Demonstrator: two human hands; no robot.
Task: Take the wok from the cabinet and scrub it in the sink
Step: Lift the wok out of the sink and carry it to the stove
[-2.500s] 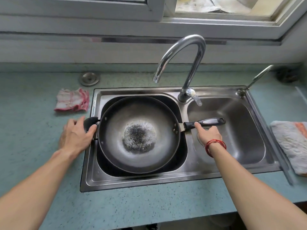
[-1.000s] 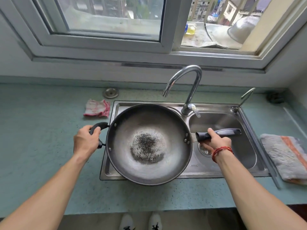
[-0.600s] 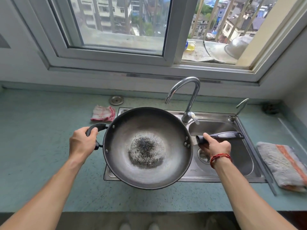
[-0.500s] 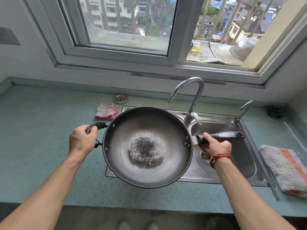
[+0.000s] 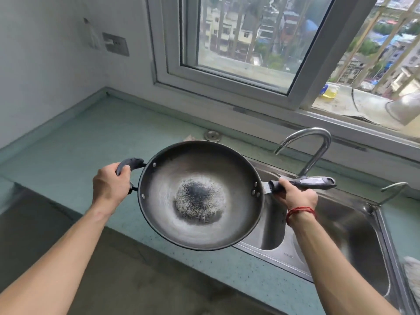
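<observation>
A dark metal wok (image 5: pixel 201 194) with a burnt black patch at its centre hangs in the air over the counter's front edge, left of the sink. My left hand (image 5: pixel 110 185) grips its short loop handle. My right hand (image 5: pixel 295 195), a red string round the wrist, grips the long black handle. The steel double sink (image 5: pixel 341 226) lies to the right, partly behind the wok.
A curved chrome faucet (image 5: pixel 311 153) rises behind the sink, with a smaller tap (image 5: pixel 393 189) further right. The green countertop (image 5: pixel 95 142) runs left into a wall corner. A round metal cap (image 5: pixel 212 134) sits near the wall. A cloth (image 5: pixel 411 276) lies at the right edge.
The wok was lifted out of the left sink basin and carried left, off the sink and over the counter's edge. Both hands kept hold of its handles. The view swung left.
</observation>
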